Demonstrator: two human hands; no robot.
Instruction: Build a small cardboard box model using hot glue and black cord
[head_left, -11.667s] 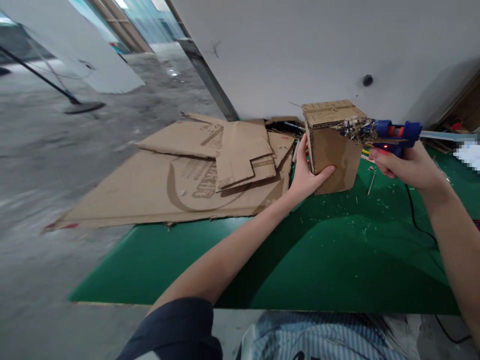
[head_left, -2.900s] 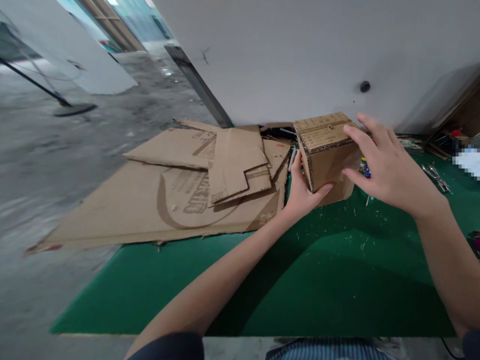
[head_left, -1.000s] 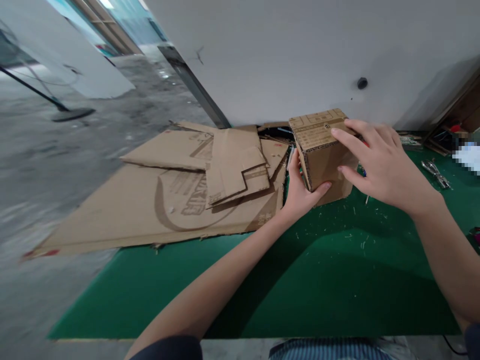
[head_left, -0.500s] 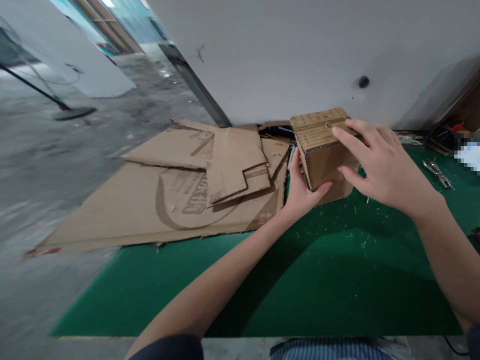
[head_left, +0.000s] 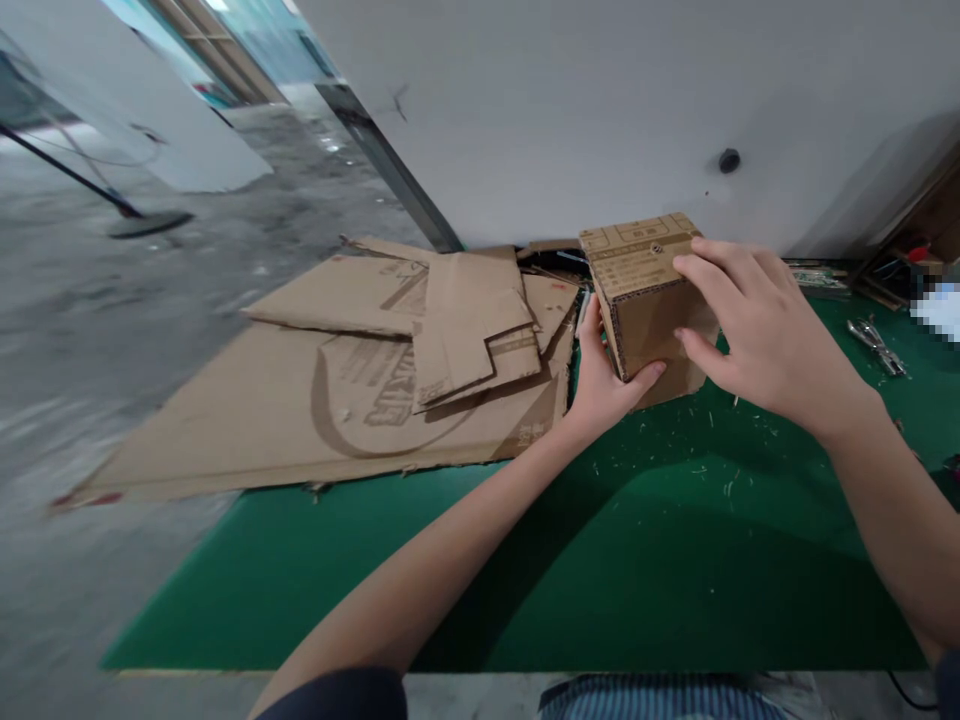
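Note:
A small brown cardboard box stands on the green mat near the white wall. My left hand grips its left lower corner, thumb on the front face and fingers behind the left side. My right hand presses against its right side, with the fingers laid over the top right edge and the thumb on the front face. Both hands hold the box upright.
Flattened cardboard sheets lie stacked to the left, overhanging the mat's edge. Metal pliers and other tools lie at the far right. Small scraps dot the mat in front of the box. A white wall stands just behind.
Over the last second almost nothing moved; my right hand shifted slightly on the box. Much earlier that hand held a blue glue gun against the box, and the gun is now out of it.

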